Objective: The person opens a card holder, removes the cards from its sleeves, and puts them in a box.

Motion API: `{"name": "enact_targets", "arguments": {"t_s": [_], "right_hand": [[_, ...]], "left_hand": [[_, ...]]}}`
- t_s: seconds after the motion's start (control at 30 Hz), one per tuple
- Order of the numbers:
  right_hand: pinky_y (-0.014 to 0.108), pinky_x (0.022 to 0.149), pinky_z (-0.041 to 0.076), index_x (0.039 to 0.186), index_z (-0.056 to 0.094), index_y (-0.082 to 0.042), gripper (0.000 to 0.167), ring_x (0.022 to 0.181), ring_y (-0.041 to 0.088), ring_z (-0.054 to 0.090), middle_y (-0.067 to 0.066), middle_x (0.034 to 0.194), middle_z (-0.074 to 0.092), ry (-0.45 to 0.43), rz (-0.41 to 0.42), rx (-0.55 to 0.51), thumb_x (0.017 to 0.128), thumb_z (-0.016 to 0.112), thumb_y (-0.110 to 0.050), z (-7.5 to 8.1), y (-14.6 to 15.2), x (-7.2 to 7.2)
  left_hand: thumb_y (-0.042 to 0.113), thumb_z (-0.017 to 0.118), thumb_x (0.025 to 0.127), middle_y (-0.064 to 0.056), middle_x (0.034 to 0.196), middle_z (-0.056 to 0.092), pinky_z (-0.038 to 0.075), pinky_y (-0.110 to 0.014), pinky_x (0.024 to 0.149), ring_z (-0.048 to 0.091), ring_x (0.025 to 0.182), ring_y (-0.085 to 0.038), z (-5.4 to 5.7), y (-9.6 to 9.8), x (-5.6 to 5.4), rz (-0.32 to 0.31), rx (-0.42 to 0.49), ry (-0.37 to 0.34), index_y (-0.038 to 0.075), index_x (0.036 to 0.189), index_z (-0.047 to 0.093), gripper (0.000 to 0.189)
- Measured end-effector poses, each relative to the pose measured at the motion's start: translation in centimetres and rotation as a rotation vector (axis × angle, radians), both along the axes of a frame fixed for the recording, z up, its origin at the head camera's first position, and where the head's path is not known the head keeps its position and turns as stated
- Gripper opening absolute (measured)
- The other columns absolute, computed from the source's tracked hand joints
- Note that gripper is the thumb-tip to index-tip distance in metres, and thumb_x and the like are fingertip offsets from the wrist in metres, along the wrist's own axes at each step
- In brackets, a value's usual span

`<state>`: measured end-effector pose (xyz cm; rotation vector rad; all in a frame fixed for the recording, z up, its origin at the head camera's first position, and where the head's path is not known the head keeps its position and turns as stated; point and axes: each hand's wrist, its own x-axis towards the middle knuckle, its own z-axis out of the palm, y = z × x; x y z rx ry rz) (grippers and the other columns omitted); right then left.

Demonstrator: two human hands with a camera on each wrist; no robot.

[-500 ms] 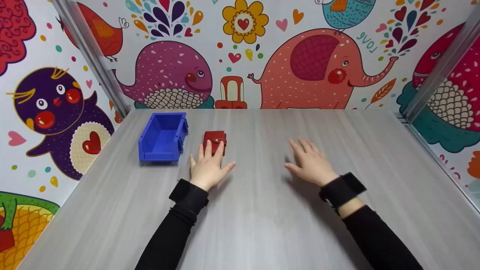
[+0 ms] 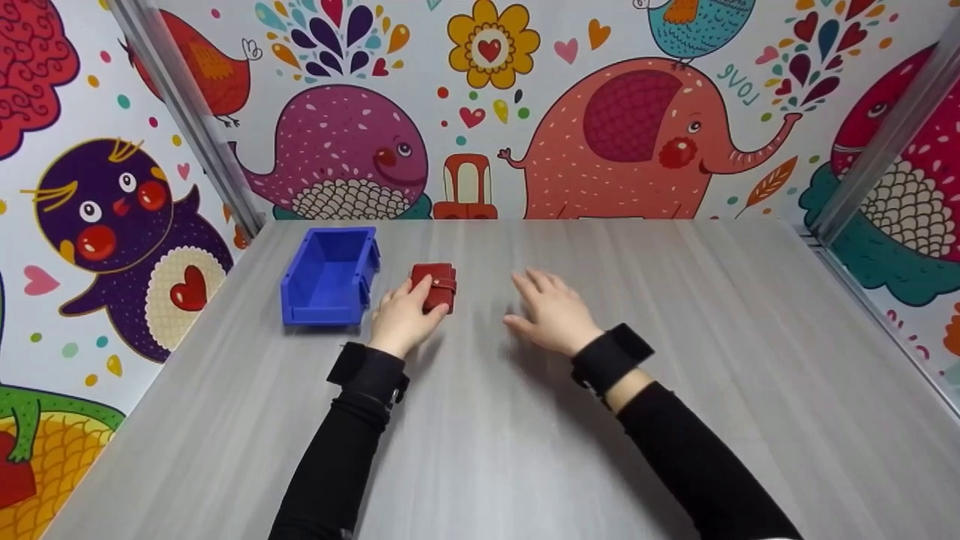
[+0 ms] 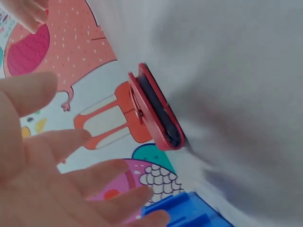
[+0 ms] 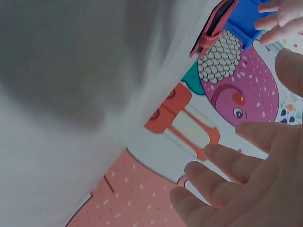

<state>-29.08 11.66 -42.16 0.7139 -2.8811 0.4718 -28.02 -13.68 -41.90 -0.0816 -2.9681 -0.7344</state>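
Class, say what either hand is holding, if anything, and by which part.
Nothing: the left hand hovers near the wallet, and the right hand is empty.

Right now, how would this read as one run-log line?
left hand: at red wallet, not gripping | right hand: holding nothing | red wallet: closed, on table | blue bin: left of red wallet

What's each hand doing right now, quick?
Left hand: open, by the red wallet, not gripping it.
Right hand: open, holding nothing.
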Motion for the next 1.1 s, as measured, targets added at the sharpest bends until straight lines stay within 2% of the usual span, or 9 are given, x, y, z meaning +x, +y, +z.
{"name": "enact_targets", "arguments": {"t_s": [0.17,0.33,0.57,0.83,0.97,1.1], "right_hand": [[0.058,0.106,0.033,0.151,0.039,-0.008,0.070,0.135,0.041,0.039,0.021,0.149,0.042,-0.032,-0.016,0.000,0.095,0.063,-0.044,-0.2,-2.0,-0.6],[0.052,0.107,0.035,0.147,0.044,-0.004,0.062,0.131,0.040,0.044,0.020,0.142,0.050,-0.095,-0.048,-0.022,0.098,0.060,-0.038,-0.7,-3.4,-1.4],[0.046,0.109,0.034,0.139,0.052,0.001,0.047,0.129,0.038,0.048,0.022,0.137,0.055,-0.207,-0.058,-0.029,0.101,0.055,-0.026,-1.4,-5.5,-2.2],[0.043,0.107,0.037,0.131,0.061,0.000,0.039,0.124,0.034,0.053,0.018,0.131,0.060,-0.251,-0.067,0.021,0.102,0.052,-0.024,-0.9,-7.9,-2.9],[0.041,0.098,0.044,0.116,0.068,-0.002,0.034,0.112,0.031,0.059,0.016,0.118,0.066,-0.293,-0.050,0.054,0.100,0.054,-0.028,-0.6,-9.3,-3.3],[0.040,0.090,0.046,0.102,0.070,-0.002,0.032,0.100,0.030,0.060,0.014,0.105,0.069,-0.310,-0.040,0.062,0.099,0.055,-0.030,-0.9,-10.4,-3.5]], "left_hand": [[0.038,0.057,0.098,-0.024,0.153,0.035,0.026,-0.064,0.108,0.031,0.137,-0.051,0.0,-0.5,-0.9,0.006,0.012,-0.055,0.011,0.152,0.038,0.064],[0.032,0.056,0.098,-0.027,0.145,0.044,0.034,-0.059,0.104,0.042,0.131,-0.046,-0.3,-0.4,-1.6,0.027,0.009,-0.052,0.004,0.149,0.041,0.060],[0.027,0.055,0.098,-0.029,0.122,0.060,0.046,-0.054,0.091,0.058,0.112,-0.045,-0.9,-0.2,-2.8,0.092,-0.004,-0.048,-0.007,0.126,0.057,0.044],[0.017,0.054,0.097,-0.026,0.116,0.065,0.047,-0.051,0.092,0.060,0.108,-0.042,-1.5,-0.6,-3.4,0.134,-0.038,-0.062,-0.007,0.112,0.067,0.031],[0.016,0.055,0.095,-0.025,0.114,0.066,0.047,-0.050,0.091,0.061,0.106,-0.042,-1.5,-0.6,-3.7,0.155,-0.072,-0.051,-0.005,0.107,0.070,0.029],[0.012,0.055,0.091,-0.025,0.112,0.067,0.047,-0.049,0.091,0.062,0.105,-0.041,-1.5,-0.5,-4.1,0.162,-0.100,-0.046,-0.005,0.104,0.071,0.027]]}}
